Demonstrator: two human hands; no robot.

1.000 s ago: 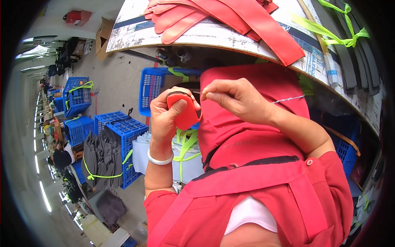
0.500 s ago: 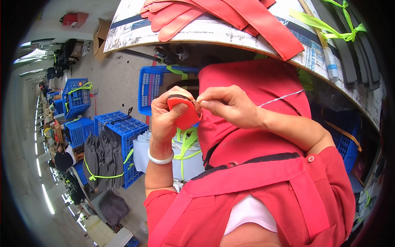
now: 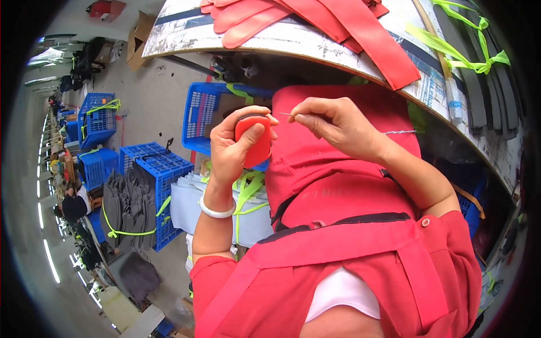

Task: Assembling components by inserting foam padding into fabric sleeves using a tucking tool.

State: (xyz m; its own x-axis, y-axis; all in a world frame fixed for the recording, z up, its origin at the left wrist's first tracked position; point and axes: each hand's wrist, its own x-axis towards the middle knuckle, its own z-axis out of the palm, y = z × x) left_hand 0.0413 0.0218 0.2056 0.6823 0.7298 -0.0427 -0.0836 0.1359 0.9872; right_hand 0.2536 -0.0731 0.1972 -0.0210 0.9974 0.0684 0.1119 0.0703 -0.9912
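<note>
My left hand (image 3: 230,135), with a white bangle (image 3: 217,207) on its wrist, is closed around a rounded orange-red padded piece (image 3: 256,143) with a dark upper edge. The thumb presses on its face. To the right of it, my right hand (image 3: 332,121) pinches a thin needle (image 3: 285,114) between thumb and fingertips, its point toward the piece but apart from it. Both hands are above my lap, which a red apron (image 3: 332,197) covers. A pale twisted thread (image 3: 400,132) lies on the red cloth beyond my right wrist.
Long red-orange strips (image 3: 360,39) lie on the worn white tabletop (image 3: 180,42) ahead, beside grey strips (image 3: 490,84) tied with a yellow-green band. To the left stand blue crates (image 3: 194,127), a bundle of dark grey pieces (image 3: 129,205) and a tied pale stack (image 3: 191,200).
My right hand has drawn up and away from the piece, and the needle now shows clear of it. My left hand has turned the piece more upright.
</note>
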